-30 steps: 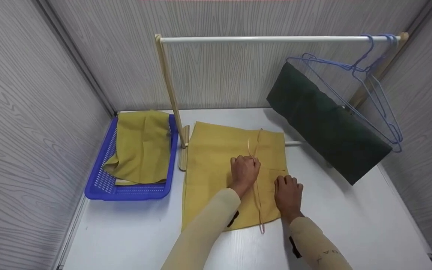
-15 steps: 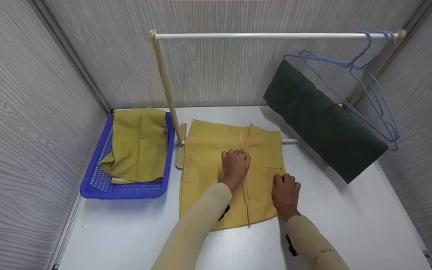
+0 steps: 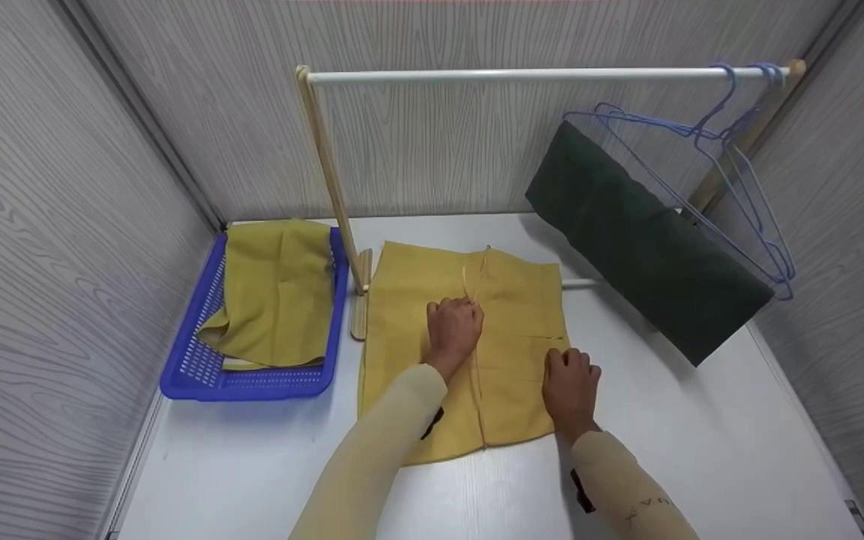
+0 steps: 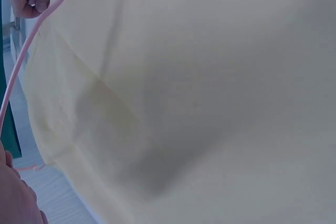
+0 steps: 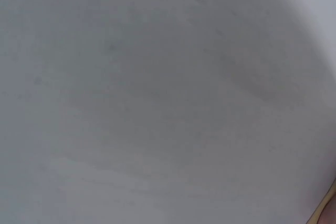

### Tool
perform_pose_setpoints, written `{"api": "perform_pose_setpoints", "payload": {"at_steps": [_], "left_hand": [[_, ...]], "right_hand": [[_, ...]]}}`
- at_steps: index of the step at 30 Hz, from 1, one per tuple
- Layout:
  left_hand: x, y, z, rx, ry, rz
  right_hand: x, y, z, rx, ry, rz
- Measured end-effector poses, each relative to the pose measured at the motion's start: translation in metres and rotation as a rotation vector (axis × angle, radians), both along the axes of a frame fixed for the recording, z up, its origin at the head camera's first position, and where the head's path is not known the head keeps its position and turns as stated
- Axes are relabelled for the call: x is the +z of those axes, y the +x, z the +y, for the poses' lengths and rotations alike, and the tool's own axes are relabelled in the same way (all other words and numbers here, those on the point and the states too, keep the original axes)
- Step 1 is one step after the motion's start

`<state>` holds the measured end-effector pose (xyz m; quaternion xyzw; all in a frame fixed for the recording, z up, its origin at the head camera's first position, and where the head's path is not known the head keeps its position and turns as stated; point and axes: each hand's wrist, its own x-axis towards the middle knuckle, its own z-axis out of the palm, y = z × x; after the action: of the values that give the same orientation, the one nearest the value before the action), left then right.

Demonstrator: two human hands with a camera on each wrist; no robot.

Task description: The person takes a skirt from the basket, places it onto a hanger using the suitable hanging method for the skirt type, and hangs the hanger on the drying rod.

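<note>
A mustard-yellow cloth (image 3: 407, 322) lies flat on the white table below the rail. Across it, lengthwise, runs a thin pink wire hanger (image 4: 26, 50), its long bar reaching the cloth's near edge. My left hand (image 3: 454, 326) grips the hanger around its middle, with the curved hook showing just past the knuckles. At the cloth's right edge, my right hand (image 3: 572, 384) pinches the fabric with bent fingers; its thumb is mostly hidden in the head view. The right wrist view shows mostly the pale table, with a fingertip and a yellow edge in the corner.
A blue basket (image 3: 252, 391) holds a folded olive-yellow cloth (image 3: 278, 300) on the left. The white rail (image 3: 477, 75) on wooden posts spans the back. Blue hangers (image 3: 724, 135) hang at its right end, one bearing a dark green cloth (image 3: 642, 240).
My left hand has slid left over the cloth, carrying the pink hanger with it. My right hand stays at the cloth's right edge. The head view has shifted slightly.
</note>
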<state>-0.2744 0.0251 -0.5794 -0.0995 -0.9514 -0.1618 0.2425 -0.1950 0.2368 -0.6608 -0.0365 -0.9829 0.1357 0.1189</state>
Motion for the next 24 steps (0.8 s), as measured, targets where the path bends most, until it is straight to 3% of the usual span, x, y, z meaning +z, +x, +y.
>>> {"api": "perform_pose_setpoints", "payload": {"at_steps": [9, 18, 24], "left_hand": [[0.003, -0.001, -0.007, 0.012, -0.039, 0.022], [0.005, -0.003, -0.014, -0.020, -0.056, 0.063], [0.003, -0.002, -0.017, 0.009, -0.070, 0.025]], "right_hand": [[-0.002, 0.000, 0.000, 0.001, 0.022, 0.024], [0.001, 0.001, 0.000, 0.007, 0.014, 0.016], [0.003, 0.001, -0.001, 0.005, 0.012, 0.017]]}}
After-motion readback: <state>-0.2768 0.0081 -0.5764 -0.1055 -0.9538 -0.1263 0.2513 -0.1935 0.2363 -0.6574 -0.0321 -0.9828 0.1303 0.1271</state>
